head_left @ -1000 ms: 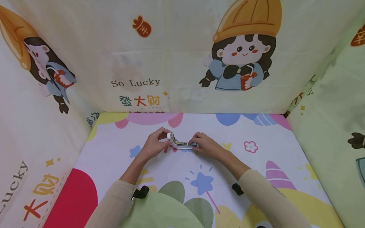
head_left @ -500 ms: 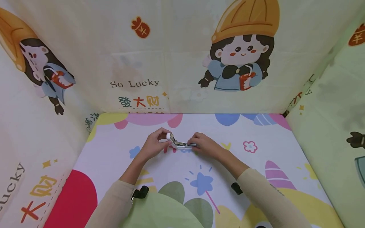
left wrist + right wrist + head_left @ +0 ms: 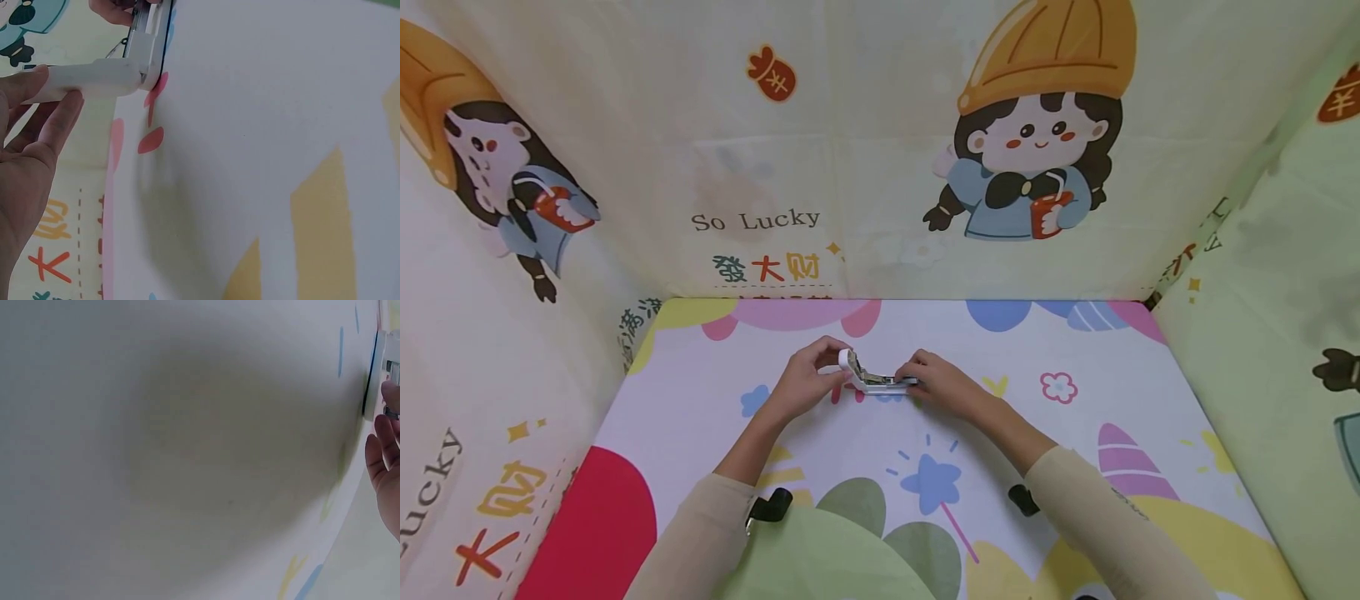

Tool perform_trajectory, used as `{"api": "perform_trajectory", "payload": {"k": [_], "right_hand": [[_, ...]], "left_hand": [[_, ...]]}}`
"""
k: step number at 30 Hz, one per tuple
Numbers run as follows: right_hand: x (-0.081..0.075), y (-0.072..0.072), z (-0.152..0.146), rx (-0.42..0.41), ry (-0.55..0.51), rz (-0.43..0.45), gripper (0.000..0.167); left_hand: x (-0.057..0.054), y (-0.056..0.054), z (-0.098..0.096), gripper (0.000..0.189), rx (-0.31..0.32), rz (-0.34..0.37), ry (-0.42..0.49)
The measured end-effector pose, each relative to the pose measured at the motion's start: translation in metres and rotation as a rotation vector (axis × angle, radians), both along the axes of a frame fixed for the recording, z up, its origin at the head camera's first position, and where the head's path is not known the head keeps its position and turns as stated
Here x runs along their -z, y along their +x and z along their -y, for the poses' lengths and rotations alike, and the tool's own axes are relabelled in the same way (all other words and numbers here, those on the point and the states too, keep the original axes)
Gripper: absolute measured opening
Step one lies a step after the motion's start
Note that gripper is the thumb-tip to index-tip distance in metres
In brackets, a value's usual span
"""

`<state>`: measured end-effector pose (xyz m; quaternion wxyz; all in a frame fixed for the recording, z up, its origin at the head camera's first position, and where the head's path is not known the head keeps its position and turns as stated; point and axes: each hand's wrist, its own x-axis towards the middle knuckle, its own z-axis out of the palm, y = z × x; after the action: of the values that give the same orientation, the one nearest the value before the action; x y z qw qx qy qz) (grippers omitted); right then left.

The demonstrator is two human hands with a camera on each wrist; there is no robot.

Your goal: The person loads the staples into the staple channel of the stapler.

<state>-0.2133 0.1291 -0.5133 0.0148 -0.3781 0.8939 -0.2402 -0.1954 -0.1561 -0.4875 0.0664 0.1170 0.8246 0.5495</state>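
A white stapler (image 3: 872,387) sits on the patterned table cover, its top arm swung up from the base so the metal inside shows. My left hand (image 3: 805,383) holds the raised arm at the left. In the left wrist view, thumb and fingers of that hand (image 3: 28,156) pinch the white arm (image 3: 94,78) from both sides. At the other end, my right hand (image 3: 947,383) grips the base. The right wrist view catches the stapler's end (image 3: 374,384) and the right hand's fingertips (image 3: 374,453) only at its edge; the exact contact is partly cut off.
The table cover (image 3: 1000,433) carries printed shapes, among them a blue star and a pink flower. Cream fabric walls (image 3: 880,167) with cartoon prints rise at the back, left and right. Black pieces (image 3: 771,506) stick out near both sleeves.
Both hands keep their hold and the stapler stays raised at the same angle. Only a very slight shift of the head view shows.
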Motion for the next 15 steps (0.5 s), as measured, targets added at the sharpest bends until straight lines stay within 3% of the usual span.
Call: {"api": "perform_trajectory", "payload": {"k": [9,15], "right_hand": [[0.0057,0.0018,-0.0075,0.100,-0.097,0.134,0.036],[0.0078,0.0007,-0.0099,0.117,-0.052,0.138,0.048]], "left_hand": [[0.0002,-0.0007,0.0009,0.030,0.023,-0.040,0.011],[-0.0018,-0.0002,-0.0008,0.030,0.025,-0.030,0.013]]}}
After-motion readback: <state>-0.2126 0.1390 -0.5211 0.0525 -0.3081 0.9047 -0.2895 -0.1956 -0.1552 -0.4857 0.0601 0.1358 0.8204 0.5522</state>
